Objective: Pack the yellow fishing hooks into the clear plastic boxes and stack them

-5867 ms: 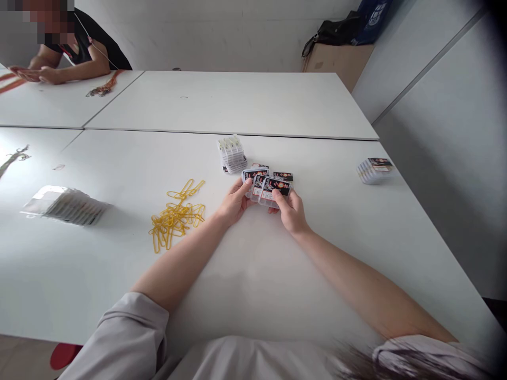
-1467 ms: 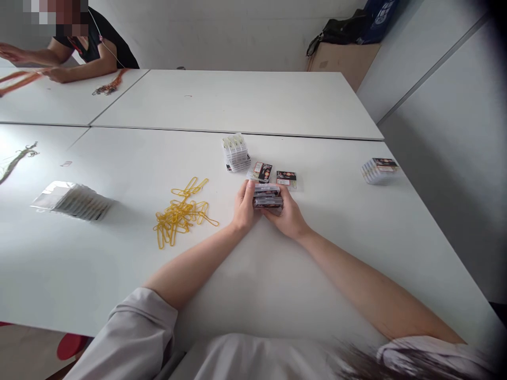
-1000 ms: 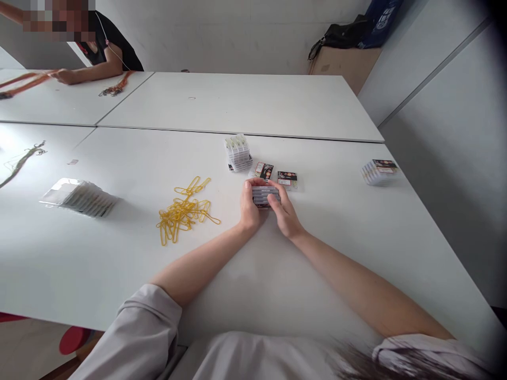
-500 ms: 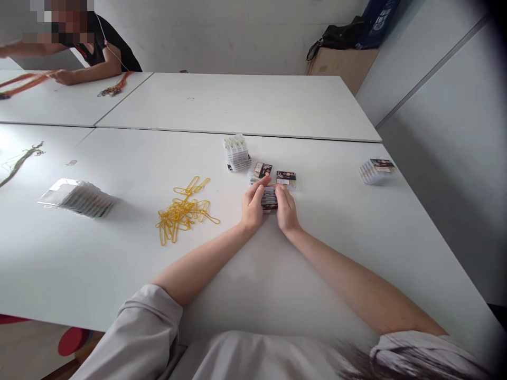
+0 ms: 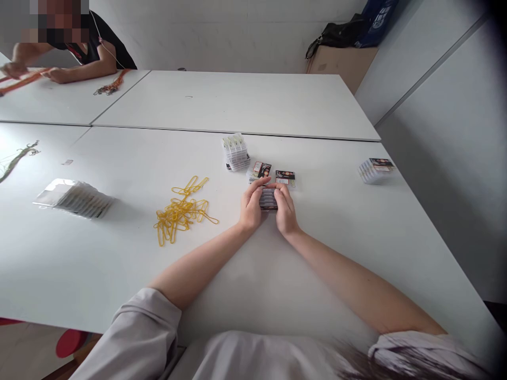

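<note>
Between my two hands is a stack of small flat plastic boxes (image 5: 268, 199), edges facing me, with a dark label at the bottom. My left hand (image 5: 252, 203) is closed around its left side, and my right hand (image 5: 285, 207) presses on the right side. The fingertips nearly meet behind the stack. Just past them lie a labelled clear box (image 5: 259, 170) and another one (image 5: 285, 175) with a black label. Farther back stands a taller pile of clear boxes (image 5: 235, 152). To the left is a tangle of yellow rubber bands (image 5: 180, 214).
A plastic-wrapped row of boxes (image 5: 75, 199) lies at left, and another box stack (image 5: 375, 171) near the right edge. Across the joined white tables (image 5: 237, 100), a co-worker handles orange cords (image 5: 24, 82). A red stool (image 5: 70, 343) is below left.
My fingers have closed further around the far side of the box stack, which stays in place. The co-worker's far hand has come inward along the orange cords.
</note>
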The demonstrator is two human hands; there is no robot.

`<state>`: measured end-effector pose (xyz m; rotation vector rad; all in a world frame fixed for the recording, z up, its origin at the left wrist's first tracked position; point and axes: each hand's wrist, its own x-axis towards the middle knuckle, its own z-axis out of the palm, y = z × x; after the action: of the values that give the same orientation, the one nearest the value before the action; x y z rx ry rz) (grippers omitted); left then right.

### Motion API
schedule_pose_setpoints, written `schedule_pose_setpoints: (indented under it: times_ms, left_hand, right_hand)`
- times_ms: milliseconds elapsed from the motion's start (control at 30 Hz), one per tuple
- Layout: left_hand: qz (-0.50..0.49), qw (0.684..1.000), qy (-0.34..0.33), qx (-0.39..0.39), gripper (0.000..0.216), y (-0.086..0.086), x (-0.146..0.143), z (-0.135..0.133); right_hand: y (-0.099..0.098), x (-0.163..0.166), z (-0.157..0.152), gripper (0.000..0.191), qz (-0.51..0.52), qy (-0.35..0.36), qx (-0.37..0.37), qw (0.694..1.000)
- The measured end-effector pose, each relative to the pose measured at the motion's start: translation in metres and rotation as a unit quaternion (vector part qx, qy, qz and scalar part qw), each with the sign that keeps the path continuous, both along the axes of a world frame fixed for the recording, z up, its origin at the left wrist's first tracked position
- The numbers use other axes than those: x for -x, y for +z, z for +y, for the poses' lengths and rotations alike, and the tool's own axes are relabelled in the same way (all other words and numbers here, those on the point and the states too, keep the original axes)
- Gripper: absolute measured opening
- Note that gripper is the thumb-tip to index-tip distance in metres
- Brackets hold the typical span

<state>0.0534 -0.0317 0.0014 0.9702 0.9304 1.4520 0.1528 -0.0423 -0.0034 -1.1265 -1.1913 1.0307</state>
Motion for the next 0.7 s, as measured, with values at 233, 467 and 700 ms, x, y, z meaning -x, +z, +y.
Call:
schedule_pose_setpoints:
  times_ms: [233, 467, 700]
  left_hand:
    - [0.023, 1.000, -0.008, 0.005, 0.027, 0.004, 0.002, 0.000]
    - [0.050, 0.999, -0.004, -0.015, 0.028, -0.001, 0.006, 0.002]
    - [0.062, 0.998, -0.030, 0.002, 0.034, -0.006, 0.010, 0.004]
  right_hand:
    - [0.000, 0.002, 0.004, 0.047, 0.013, -0.004, 0.002, 1.000]
    - [-0.002, -0.010, -0.001, 0.052, 0.013, 0.053, 0.020, 0.998]
    - [-0.005, -0.048, 0.006, 0.088, -0.154, 0.170, -0.151, 0.962]
